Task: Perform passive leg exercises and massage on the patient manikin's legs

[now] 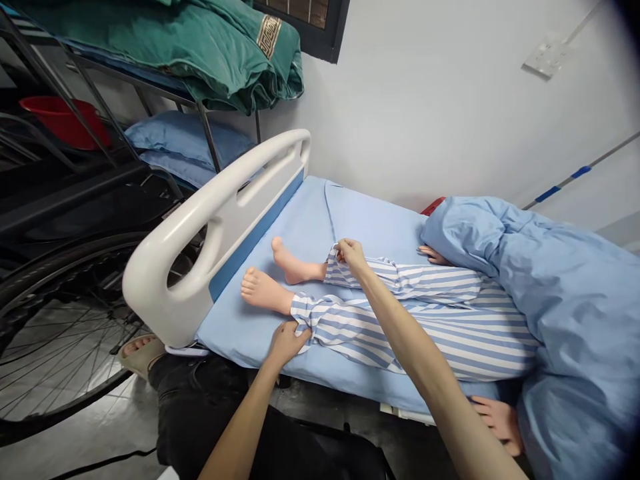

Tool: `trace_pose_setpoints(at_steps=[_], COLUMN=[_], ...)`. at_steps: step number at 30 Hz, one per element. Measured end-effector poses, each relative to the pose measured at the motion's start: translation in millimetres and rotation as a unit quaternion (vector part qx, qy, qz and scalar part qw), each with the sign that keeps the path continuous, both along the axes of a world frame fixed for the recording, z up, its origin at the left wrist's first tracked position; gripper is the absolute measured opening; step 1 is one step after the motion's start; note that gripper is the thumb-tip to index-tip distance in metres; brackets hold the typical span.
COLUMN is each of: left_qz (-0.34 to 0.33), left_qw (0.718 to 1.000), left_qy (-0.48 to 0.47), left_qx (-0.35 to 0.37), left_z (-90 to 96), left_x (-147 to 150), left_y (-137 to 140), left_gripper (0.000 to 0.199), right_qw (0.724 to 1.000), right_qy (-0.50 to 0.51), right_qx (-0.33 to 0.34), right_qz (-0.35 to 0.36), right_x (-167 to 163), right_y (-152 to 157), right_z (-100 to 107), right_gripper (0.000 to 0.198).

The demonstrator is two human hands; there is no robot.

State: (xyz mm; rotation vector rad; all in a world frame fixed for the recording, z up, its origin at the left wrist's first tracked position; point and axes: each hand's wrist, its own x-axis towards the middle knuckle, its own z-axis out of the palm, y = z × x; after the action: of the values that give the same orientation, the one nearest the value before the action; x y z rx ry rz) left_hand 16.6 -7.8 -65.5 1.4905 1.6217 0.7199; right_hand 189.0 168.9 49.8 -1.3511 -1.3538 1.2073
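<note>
Blue-and-white striped pajama trousers (360,327) cover the legs of a figure lying on the bed, which looks like a manikin. Its two bare feet, the nearer foot (265,290) and the farther foot (293,263), point toward the footboard. My left hand (287,341) is closed on the cuff of the nearer trouser leg, at the ankle. Across the legs reaches my right arm, and my right hand (351,255) pinches the cuff of the farther leg, the cloth slightly raised. The fabric in my left fingers is partly hidden.
A blue quilt (565,300) covers the upper body, with hands showing at its edge. The white footboard (175,227) stands at the bed's end. A wheelchair wheel (60,333) is at left, below a rack with green bedding (215,50), blue pillows (175,137) and a red basin (65,120).
</note>
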Motion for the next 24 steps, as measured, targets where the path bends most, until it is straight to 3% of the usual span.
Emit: trace_pose_setpoints(at_steps=[10,24], left_qz=[-0.020,-0.038], left_qw=[0.999,0.997], left_qy=[0.033,0.063], left_qx=[0.002,-0.013], left_z=[-4.8,-4.9], left_x=[2,1], left_y=[2,2], left_gripper=[0.022,0.024], right_qw=[0.997,0.991], right_qy=[0.045,0.119], right_qx=[-0.054,-0.059], right_qz=[-0.008,0.008], right_x=[-14,-21], right_y=[-5,2], right_z=[-26,-51], right_gripper=[0.013,0.014])
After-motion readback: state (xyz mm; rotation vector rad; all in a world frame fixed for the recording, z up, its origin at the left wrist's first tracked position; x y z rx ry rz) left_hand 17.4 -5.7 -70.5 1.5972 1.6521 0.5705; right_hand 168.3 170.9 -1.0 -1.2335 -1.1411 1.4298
